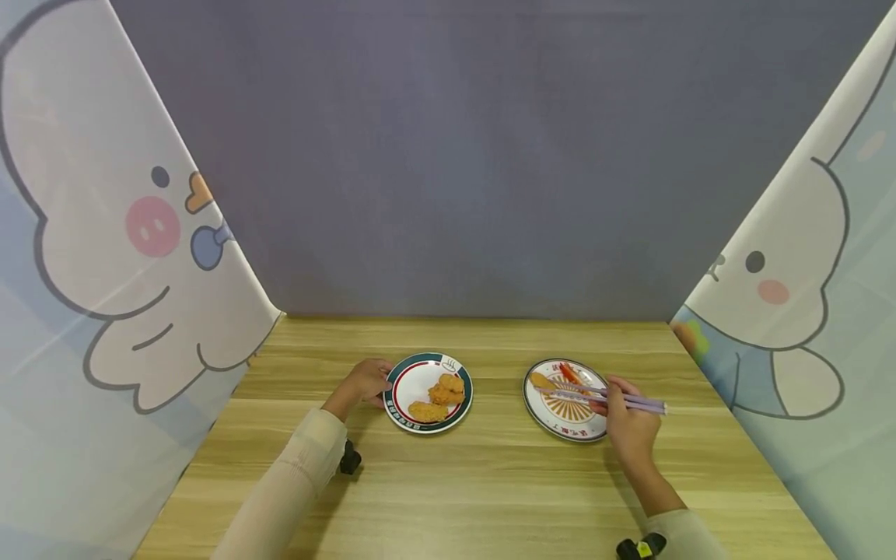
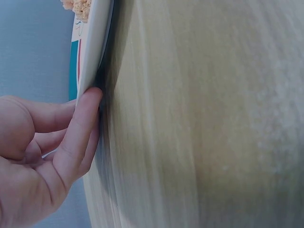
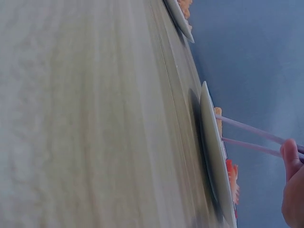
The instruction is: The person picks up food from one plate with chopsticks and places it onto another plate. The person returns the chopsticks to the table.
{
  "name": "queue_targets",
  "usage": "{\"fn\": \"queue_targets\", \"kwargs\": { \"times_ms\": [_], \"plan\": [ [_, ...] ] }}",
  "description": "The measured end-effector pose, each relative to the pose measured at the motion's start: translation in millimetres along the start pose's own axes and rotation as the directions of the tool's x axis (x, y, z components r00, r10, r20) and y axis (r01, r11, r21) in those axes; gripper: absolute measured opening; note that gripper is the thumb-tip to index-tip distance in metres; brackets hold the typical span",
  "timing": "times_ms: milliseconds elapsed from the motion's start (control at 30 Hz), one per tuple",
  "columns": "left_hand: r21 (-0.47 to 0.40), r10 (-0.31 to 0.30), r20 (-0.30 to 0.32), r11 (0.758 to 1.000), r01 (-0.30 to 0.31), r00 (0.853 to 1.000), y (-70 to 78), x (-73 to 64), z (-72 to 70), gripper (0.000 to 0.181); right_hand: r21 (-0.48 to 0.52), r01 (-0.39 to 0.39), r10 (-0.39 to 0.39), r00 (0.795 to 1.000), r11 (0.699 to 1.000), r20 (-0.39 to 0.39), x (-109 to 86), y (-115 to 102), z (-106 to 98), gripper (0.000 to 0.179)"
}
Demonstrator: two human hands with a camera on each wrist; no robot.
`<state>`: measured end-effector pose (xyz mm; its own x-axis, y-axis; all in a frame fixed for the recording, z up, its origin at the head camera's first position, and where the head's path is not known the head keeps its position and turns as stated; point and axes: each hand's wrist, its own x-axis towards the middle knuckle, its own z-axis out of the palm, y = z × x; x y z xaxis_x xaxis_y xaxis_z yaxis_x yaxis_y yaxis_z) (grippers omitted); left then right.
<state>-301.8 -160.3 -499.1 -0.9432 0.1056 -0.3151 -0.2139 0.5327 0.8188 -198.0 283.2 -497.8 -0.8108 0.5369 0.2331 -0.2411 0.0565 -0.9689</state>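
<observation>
Your left hand (image 1: 367, 381) pinches the green-rimmed plate (image 1: 413, 381) at 9 o'clock, likely steadying it; your right hand (image 1: 631, 424) grips chopsticks (image 1: 644, 403), tips parted at the nugget (image 1: 541, 381), right plate (image 1: 535, 406), 10 o'clock.

Head view looks down — close wrist views skim the table (image 1: 448, 498).

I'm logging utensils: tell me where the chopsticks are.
In the head view, the purple chopsticks are right of centre, in the right hand, tips over the right-hand plate.
</observation>
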Motion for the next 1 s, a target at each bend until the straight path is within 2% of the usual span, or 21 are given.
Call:
{"fn": "queue_targets", "kwargs": {
  "times_ms": [133, 433, 1000],
  "plan": [
    [-0.001, 0.000, 0.000, 1.000, 0.000, 1.000, 0.7, -0.1, -0.9, 0.042, 0.024, 0.001, -0.001, 1.000, 1.000, 0.007, -1.0, -9.3, 2.4, 0.026],
    [-0.004, 0.005, 0.002, 1.000, -0.005, 1.000, 0.7, -0.3, -0.7, 0.041, 0.063, -0.030, 0.033, 0.999, 0.998, -0.042, 10.7, 11.3, 2.1, 0.018],
    [0.006, -0.001, 0.005, 1.000, 0.001, 1.000, 1.6, 1.8, 0.1, 0.044, 0.149, -0.060, 0.068, 0.996, 0.987, -0.051, 16.3, 6.8, -3.7, 0.017]
  ]
}}
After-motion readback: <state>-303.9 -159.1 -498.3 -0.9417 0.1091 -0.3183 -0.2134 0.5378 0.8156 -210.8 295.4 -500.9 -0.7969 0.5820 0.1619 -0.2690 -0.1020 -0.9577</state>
